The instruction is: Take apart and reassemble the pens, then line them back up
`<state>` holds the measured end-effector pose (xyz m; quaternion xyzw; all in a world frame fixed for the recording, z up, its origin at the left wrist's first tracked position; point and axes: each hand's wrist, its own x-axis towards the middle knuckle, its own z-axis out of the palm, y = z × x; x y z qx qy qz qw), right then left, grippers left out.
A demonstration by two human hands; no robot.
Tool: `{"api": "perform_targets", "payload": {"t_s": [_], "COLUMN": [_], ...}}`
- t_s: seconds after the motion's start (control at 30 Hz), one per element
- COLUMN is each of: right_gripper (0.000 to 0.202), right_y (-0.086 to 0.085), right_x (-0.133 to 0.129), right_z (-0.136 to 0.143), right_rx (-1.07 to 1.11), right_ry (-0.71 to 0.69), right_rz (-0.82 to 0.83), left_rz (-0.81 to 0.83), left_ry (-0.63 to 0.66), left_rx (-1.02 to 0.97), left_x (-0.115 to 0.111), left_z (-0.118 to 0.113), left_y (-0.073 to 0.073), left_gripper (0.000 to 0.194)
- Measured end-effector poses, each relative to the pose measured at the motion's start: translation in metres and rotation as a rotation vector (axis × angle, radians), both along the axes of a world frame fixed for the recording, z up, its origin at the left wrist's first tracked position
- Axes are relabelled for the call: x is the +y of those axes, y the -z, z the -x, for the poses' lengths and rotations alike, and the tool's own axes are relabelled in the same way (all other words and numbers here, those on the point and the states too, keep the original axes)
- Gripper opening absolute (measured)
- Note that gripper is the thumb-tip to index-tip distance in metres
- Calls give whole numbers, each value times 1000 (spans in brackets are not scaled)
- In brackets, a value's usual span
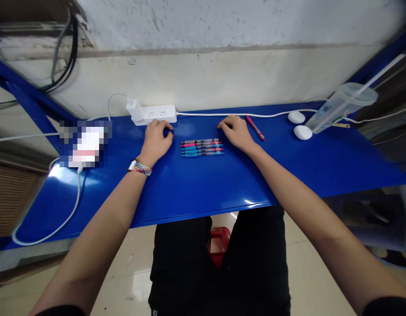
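Note:
Several pens (202, 148), with grey, pink and blue parts, lie side by side on the blue table (196, 188), between my two hands. My left hand (157, 139) rests on the table left of them, fingers curled loosely with a gap to the thumb, holding nothing. To the right of the pens my right hand (236, 131) rests in a similar loose curl, thumb apart, also with nothing in it. A red pen (255, 128) lies just beyond my right hand, not touched by it.
A white power strip (160, 113) with a plugged charger (133, 109) stands by the wall. At left lies a blurred phone-like object (86, 145) on a cable. Two white rounded objects (302, 132) and a clear container (334, 109) are at right.

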<state>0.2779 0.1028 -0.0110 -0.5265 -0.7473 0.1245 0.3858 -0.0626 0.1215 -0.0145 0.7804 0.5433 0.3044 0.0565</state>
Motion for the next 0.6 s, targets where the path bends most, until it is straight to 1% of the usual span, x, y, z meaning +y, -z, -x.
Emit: {"api": "perform_targets", "payload": {"t_s": [0.17,0.3,0.47,0.6], "right_gripper": [26,24,24,24], "right_y": [2,4,2,1], "right_x": [-3,-6,-9,-9], "right_z": [-1,-2,-9,-12], "right_rx": [4,27,117,99], "right_ry": [-1,-16,-44,-57], "right_rz": [-15,-27,40,64], "left_rz": [10,26,36,35], "left_ry": [6,17,10,14], "left_rx": [-8,10,43,30], "left_x": [-1,-3,-5,-6], "left_z": [-1,-2,-2,-2], "left_y": [-1,-4,-8,-7], "left_gripper": [19,19,19,20]}}
